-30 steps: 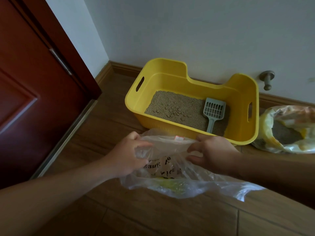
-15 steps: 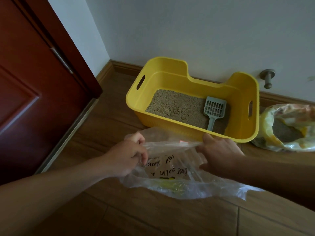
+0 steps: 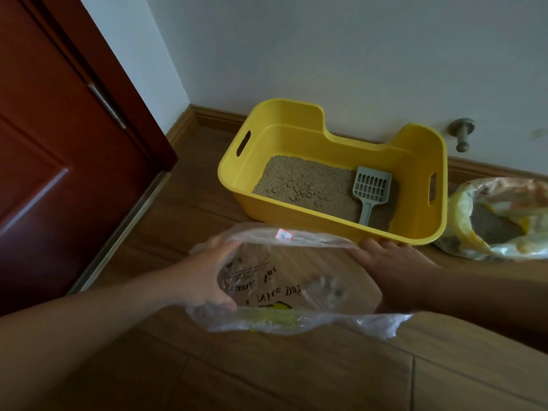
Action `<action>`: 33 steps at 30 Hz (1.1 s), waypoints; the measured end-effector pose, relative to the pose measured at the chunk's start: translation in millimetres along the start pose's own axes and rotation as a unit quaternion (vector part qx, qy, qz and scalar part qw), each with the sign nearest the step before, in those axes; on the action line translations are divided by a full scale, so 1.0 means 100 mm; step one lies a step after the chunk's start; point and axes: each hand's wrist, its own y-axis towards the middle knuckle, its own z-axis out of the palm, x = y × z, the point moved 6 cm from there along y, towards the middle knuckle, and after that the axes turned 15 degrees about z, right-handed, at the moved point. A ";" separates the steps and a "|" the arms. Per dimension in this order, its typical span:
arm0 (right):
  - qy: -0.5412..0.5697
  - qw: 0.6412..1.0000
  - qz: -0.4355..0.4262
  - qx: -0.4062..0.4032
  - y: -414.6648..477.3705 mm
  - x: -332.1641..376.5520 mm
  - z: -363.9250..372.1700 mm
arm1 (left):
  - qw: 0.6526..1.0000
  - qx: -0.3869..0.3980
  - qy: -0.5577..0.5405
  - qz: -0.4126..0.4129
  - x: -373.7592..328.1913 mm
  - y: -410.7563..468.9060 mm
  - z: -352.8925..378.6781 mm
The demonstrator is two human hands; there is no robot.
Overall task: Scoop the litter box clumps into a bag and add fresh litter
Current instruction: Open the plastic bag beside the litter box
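Wooden floor (image 3: 267, 366) seen from above, with a yellow litter box (image 3: 284, 114) standing on it against a pale wall. A dark red door (image 3: 59, 173) stands to the left of the litter box. The litter box is open-topped with handle slots in its side walls and holds a layer of tan litter.

Just in front of the litter box, a clear plastic bag (image 3: 281, 280) with black lettering and a yellow print is held with its mouth stretched wide open, facing up at me. To the right of the litter box, almost touching it, an open yellow and orange sack of litter (image 3: 504, 215) lies on the floor, grey litter showing inside.

My left grip (image 3: 204, 274) grasps the left edge of the bag's mouth, thumb and fingers curled around the plastic. My right grip (image 3: 391, 262) grasps the right edge, its fingertips close to the front wall of the litter box.

Inside the litter box, at its right end, a grey slotted scoop (image 3: 370, 191) lies on the litter with its handle toward me. Small clumps (image 3: 302, 191) sit near the middle of the litter. A metal door stop (image 3: 462, 134) juts from the wall behind the right end of the litter box. A small white and red sticker (image 3: 284, 234) sits on the far edge of the bag.
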 end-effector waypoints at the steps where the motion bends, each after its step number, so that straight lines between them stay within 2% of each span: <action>1: 0.003 1.000 -0.002 0.006 0.00 -0.01 0.01 | 1.000 0.011 0.009 -0.006 0.01 -0.01 0.01; 7: 0.005 1.000 -0.006 0.029 0.04 -0.06 0.07 | 0.999 0.031 -0.002 -0.013 0.14 -0.04 0.01; 12: 0.071 0.997 -0.003 0.044 0.01 -0.05 0.03 | 0.997 -0.022 -0.053 0.052 0.01 0.00 -0.04; 18: 0.124 0.991 -0.001 0.047 0.02 -0.01 0.02 | 0.993 -0.082 -0.054 0.058 -0.12 0.07 -0.19; 28: 0.202 0.978 -0.054 -0.014 -0.11 0.16 -0.24 | 0.994 -0.084 -0.061 0.042 -0.31 0.12 -0.41; 33: 0.199 0.975 -0.074 -0.065 -0.17 0.19 -0.42 | 0.994 -0.075 -0.058 0.046 -0.40 0.15 -0.49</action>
